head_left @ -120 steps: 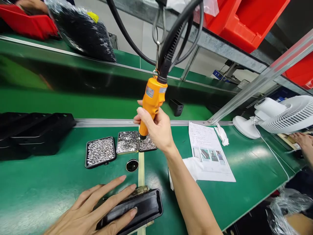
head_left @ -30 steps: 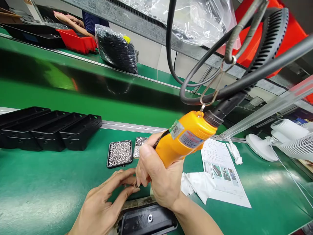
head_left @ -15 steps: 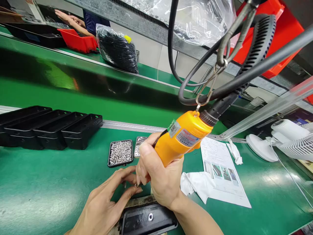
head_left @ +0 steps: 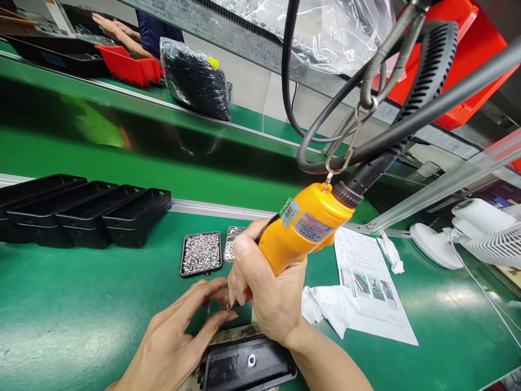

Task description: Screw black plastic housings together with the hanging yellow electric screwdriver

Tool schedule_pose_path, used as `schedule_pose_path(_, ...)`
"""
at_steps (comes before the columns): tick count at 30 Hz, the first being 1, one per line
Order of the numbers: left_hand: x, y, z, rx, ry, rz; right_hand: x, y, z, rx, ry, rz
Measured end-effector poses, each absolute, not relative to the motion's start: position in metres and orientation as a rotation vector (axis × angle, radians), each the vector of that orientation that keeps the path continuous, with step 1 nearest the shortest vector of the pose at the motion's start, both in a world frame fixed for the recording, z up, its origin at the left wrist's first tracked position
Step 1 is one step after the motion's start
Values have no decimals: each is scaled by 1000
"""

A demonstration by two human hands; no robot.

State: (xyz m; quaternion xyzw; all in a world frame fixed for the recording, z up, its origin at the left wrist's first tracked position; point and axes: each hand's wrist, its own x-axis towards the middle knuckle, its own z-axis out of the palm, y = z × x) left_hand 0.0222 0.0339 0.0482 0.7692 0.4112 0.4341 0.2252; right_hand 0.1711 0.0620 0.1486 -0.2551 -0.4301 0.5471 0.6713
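My right hand (head_left: 271, 288) is wrapped round an orange electric screwdriver (head_left: 303, 225), which hangs by a metal hook from above. Its lower end is hidden behind my fingers. My left hand (head_left: 179, 331) is beside it, thumb and fingertips drawn together near the right fingers, around a tiny shiny piece (head_left: 229, 307) too small to name. Below both hands lies a black rectangular housing (head_left: 260, 372) with a round metal ring (head_left: 252, 360) in it, resting on a worn fixture (head_left: 236, 334). Behind my hands is a black tray of small metal parts (head_left: 201, 253).
Black housings (head_left: 136, 217) stand in a row at the left. A second small tray (head_left: 231, 244) is partly behind my right hand. At the right are a white cloth (head_left: 329, 307), a printed sheet (head_left: 366, 260) and a fan (head_left: 488, 228). Another person's hands (head_left: 112, 27) show beyond the partition.
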Motion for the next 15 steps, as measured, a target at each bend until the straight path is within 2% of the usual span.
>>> schedule_pose_path(9, 10, 33, 37, 2082, 1222, 1210, 183, 72, 142, -658, -1003, 1151)
schedule_pose_path(15, 4, 11, 22, 2071, 1110, 1179, 193, 81, 114, -767, -1039, 1007)
